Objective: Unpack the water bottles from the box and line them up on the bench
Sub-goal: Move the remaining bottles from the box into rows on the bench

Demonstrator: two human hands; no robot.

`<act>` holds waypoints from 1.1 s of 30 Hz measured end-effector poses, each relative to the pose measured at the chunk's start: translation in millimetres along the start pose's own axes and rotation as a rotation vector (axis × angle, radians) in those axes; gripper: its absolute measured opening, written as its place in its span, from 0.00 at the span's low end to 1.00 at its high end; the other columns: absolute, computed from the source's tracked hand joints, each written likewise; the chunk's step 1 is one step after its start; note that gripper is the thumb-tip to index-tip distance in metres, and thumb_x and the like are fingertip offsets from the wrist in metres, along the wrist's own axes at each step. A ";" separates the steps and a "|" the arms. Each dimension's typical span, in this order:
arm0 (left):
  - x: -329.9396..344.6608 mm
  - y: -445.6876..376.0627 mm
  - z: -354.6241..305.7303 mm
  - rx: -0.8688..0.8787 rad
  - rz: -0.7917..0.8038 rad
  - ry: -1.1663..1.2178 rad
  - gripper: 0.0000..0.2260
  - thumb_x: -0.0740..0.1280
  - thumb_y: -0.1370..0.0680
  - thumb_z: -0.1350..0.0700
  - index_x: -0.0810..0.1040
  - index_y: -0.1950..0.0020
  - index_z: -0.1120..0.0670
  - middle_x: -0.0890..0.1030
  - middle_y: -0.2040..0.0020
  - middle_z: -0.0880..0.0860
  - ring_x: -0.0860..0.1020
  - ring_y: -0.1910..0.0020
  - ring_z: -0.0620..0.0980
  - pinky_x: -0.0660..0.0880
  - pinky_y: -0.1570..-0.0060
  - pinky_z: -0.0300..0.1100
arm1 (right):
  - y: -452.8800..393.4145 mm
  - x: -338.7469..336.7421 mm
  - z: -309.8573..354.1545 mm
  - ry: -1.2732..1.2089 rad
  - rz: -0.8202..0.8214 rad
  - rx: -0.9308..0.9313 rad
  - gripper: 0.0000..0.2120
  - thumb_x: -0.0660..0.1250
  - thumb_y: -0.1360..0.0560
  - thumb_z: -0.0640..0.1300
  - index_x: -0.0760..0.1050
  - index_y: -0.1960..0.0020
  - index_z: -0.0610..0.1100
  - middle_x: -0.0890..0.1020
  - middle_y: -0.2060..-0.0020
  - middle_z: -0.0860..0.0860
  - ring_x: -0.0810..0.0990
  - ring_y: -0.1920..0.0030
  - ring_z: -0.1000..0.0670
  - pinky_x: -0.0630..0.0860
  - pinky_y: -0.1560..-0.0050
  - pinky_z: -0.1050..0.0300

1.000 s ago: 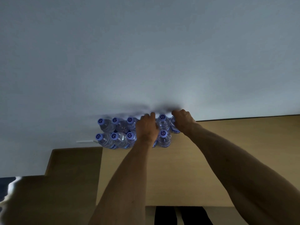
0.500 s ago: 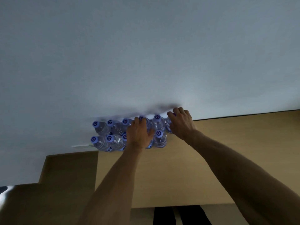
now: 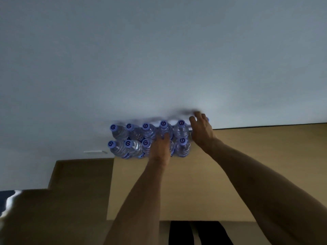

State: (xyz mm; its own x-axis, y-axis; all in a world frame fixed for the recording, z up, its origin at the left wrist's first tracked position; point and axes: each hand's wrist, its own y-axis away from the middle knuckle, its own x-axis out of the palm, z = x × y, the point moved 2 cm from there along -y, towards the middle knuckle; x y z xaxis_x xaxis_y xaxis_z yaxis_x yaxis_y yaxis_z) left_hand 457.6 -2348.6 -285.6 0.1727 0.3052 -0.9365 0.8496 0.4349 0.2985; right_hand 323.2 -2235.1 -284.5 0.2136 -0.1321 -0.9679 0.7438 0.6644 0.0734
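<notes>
I count two rows of bottles (image 3: 148,138) standing upright on the far left corner of the bench (image 3: 194,183), close against the wall (image 3: 159,59): five purple caps show in the back row and four in the front, with one front bottle hidden behind my left hand. Another cap peeks out past my right hand, so a further bottle may be there. My left hand (image 3: 160,149) lies flat against the front row with straight fingers, holding nothing that I can see. My right hand (image 3: 201,131) is at the right end of the back row, fingers spread and loose; whether it touches that last bottle I cannot tell. The box is not in view, so I cannot say how many are left to unpack; I judge this step is squaring up the rows.

The leftmost bottles stand just beside the bench's left edge, with a lower step (image 3: 79,174) beyond. The bench to the right looks open for more bottles.
</notes>
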 end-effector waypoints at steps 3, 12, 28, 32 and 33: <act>5.6 3.5 1.8 -0.020 -0.011 0.045 0.28 0.65 0.23 0.66 0.60 0.25 0.55 0.66 0.30 0.63 0.76 0.39 0.59 0.77 0.43 0.50 | 7.4 -5.5 -4.9 -0.063 -0.111 -0.074 0.20 0.68 0.34 0.27 0.75 0.43 0.34 0.72 0.36 0.35 0.72 0.40 0.35 0.79 0.51 0.43; 7.4 -2.5 1.8 -0.071 0.037 0.103 0.29 0.66 0.23 0.67 0.57 0.26 0.56 0.76 0.45 0.61 0.80 0.51 0.57 0.80 0.53 0.52 | -1.8 4.5 -13.8 -0.189 0.042 0.223 0.12 0.61 0.26 0.32 0.69 0.43 0.40 0.77 0.60 0.38 0.79 0.60 0.36 0.72 0.68 0.51; -11.9 -8.0 4.2 -0.037 0.030 0.041 0.32 0.69 0.24 0.48 0.58 0.25 0.53 0.75 0.40 0.57 0.78 0.43 0.57 0.77 0.48 0.50 | -3.2 -10.9 -9.6 0.017 0.127 0.219 0.22 0.66 0.27 0.41 0.66 0.35 0.46 0.77 0.47 0.42 0.78 0.47 0.39 0.72 0.54 0.50; -19.4 -13.4 -4.8 -0.013 0.039 -0.085 0.23 0.67 0.22 0.51 0.66 0.30 0.54 0.77 0.39 0.56 0.77 0.41 0.56 0.75 0.48 0.48 | 1.6 -23.5 20.1 0.014 -0.160 -0.298 0.19 0.71 0.39 0.37 0.77 0.48 0.40 0.78 0.54 0.40 0.78 0.54 0.38 0.74 0.58 0.48; -18.1 -14.2 -6.7 -0.018 0.065 -0.126 0.19 0.65 0.21 0.53 0.68 0.31 0.54 0.77 0.39 0.56 0.77 0.41 0.55 0.75 0.47 0.47 | 3.0 -26.0 28.1 0.033 -0.187 -0.418 0.18 0.72 0.42 0.36 0.78 0.52 0.40 0.78 0.59 0.41 0.78 0.58 0.39 0.72 0.62 0.50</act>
State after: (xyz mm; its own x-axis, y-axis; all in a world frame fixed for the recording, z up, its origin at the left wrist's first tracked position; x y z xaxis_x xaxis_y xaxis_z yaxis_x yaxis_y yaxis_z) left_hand 439.0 -2354.6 -271.7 0.2891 0.2243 -0.9306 0.8259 0.4331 0.3610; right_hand 337.7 -2250.3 -252.4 0.0750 -0.2591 -0.9629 0.4470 0.8719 -0.1998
